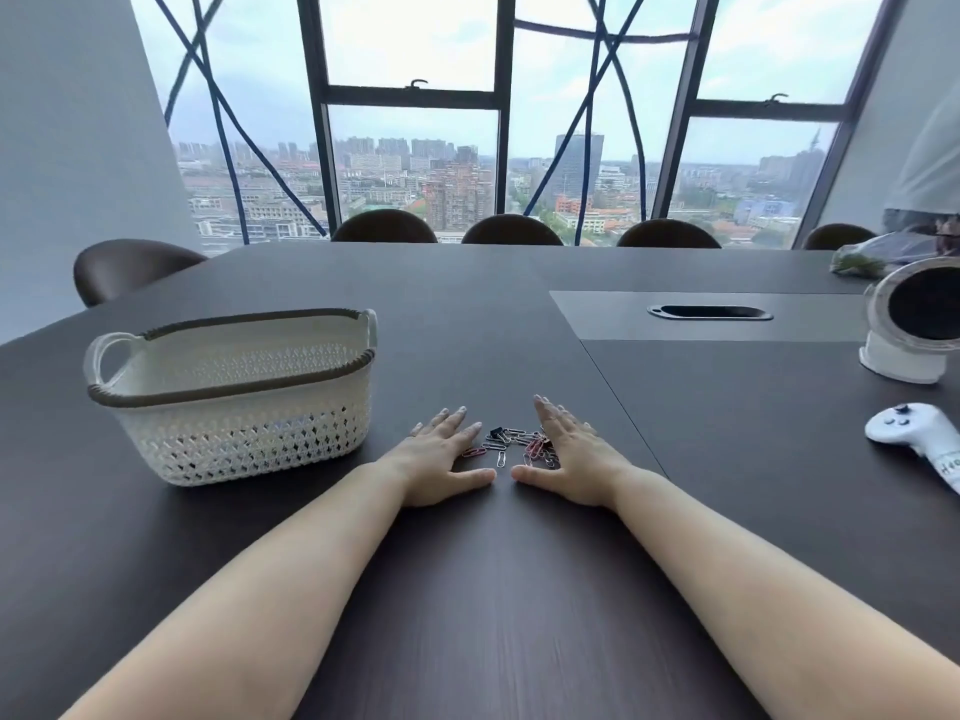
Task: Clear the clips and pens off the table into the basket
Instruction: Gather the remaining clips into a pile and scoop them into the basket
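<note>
A small pile of paper clips (511,445), silver, pink and dark, with a black binder clip among them, lies on the dark table (467,589). My left hand (441,457) lies flat on the table just left of the pile, fingers straight. My right hand (569,452) lies flat on the pile's right side, fingers straight, its edge touching some clips. The two thumbs nearly meet in front of the pile. A white woven basket (234,439) with a dark rim stands to the left of my left hand. No pens are visible.
A white game controller (914,433) lies at the right edge. A small white round fan (914,330) stands behind it. A cable hatch (709,312) is set in the table's middle. Dark chairs (511,232) line the far side; a person (930,163) stands at the far right.
</note>
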Demonstrator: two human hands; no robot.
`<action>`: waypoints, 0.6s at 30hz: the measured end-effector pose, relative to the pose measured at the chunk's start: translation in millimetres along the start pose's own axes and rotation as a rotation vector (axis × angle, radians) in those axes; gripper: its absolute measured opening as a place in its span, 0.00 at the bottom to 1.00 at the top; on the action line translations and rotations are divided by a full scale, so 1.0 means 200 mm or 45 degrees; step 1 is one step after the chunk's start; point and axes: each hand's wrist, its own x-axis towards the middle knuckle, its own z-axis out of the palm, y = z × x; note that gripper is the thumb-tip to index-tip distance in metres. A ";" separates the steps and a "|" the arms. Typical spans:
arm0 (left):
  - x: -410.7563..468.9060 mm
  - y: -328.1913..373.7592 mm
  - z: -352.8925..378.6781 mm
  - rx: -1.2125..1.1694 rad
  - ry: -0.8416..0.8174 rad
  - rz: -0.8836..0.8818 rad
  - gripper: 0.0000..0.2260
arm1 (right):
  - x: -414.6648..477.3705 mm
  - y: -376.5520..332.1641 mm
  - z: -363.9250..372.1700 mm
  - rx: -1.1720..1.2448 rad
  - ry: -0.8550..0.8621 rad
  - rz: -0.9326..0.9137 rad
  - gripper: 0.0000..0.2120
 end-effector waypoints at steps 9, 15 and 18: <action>0.09 -0.01 0.00 -0.025 -0.018 0.237 0.28 | 0.07 0.03 -0.02 0.028 -0.049 -0.268 0.24; 0.10 0.12 0.02 -0.073 -0.027 0.333 0.23 | -0.07 0.12 -0.06 0.254 0.140 -0.223 0.21; 0.03 0.12 0.01 -0.197 0.149 0.331 0.24 | -0.13 0.16 -0.08 0.234 0.212 -0.140 0.31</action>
